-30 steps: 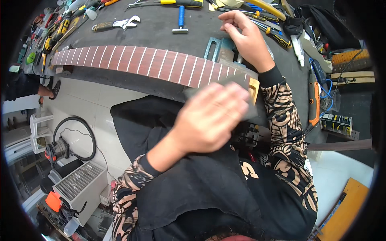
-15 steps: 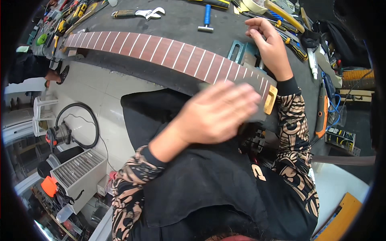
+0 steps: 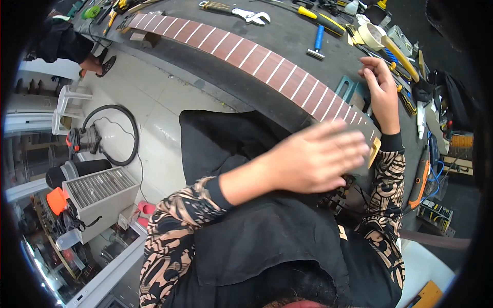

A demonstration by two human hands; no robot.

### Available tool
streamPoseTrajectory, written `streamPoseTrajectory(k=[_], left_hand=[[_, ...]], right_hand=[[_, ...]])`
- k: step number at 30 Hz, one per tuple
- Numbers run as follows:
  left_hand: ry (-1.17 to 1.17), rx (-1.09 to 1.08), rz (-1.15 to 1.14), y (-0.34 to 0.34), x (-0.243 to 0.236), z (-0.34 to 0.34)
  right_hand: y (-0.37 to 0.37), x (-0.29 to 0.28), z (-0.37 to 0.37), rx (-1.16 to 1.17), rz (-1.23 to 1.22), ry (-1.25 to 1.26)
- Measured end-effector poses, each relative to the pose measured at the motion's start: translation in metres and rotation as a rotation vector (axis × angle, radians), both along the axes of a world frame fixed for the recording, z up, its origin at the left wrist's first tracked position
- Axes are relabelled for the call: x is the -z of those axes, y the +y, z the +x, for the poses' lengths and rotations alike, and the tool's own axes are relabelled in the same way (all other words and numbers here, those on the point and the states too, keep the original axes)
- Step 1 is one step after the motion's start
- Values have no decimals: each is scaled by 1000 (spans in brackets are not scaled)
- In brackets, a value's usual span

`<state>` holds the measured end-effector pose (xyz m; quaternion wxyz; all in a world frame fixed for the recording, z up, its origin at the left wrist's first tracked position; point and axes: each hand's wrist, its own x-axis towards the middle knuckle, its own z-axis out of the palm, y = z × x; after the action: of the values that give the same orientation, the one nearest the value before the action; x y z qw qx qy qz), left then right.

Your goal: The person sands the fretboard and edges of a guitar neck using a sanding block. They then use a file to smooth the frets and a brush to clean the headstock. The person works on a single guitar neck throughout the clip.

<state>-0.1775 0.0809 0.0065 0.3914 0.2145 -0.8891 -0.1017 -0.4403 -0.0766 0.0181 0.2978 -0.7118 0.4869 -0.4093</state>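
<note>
A guitar neck (image 3: 272, 69) with a reddish-brown fretboard and pale fret lines runs across the bench from upper left to right. My left hand (image 3: 313, 159) is spread flat, palm down, with empty fingers blurred by motion. It overlaps the near edge of the neck's right end; whether it touches the wood I cannot tell. A pale wooden piece (image 3: 376, 150) shows at that end, beside the fingertips. Beyond the neck, my right hand (image 3: 382, 90) is loosely curled, thumb apart, with nothing visible in it. It hovers or rests by a teal metal clamp (image 3: 348, 88).
On the dark bench (image 3: 215, 38) lie an adjustable wrench (image 3: 249, 15), a blue-handled tool (image 3: 318, 41) and a yellow-black tool (image 3: 321, 20). Several tools crowd the right, with an orange-black tool (image 3: 418, 179) among them. A vacuum cleaner (image 3: 84, 138) stands on the floor; another person's legs (image 3: 90, 64) show upper left.
The view has shifted, so the bench and neck appear farther right. My left hand stays over the neck's right end, still blurred. My right hand keeps its place by the clamp.
</note>
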Motion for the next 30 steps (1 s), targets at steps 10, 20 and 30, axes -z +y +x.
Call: streamPoseTrajectory(k=[10,20,30], left_hand=[[-95,-1051,-77,-144,-21,315],[-201,-1073,-63,-176,-34,418],[-58,-1103,112,-193,-45,400]], right_hand=[[-3,0,9,-15,-37,42],[-1,-8,21,-10,2,39],[3,-14,17,28,23,87]])
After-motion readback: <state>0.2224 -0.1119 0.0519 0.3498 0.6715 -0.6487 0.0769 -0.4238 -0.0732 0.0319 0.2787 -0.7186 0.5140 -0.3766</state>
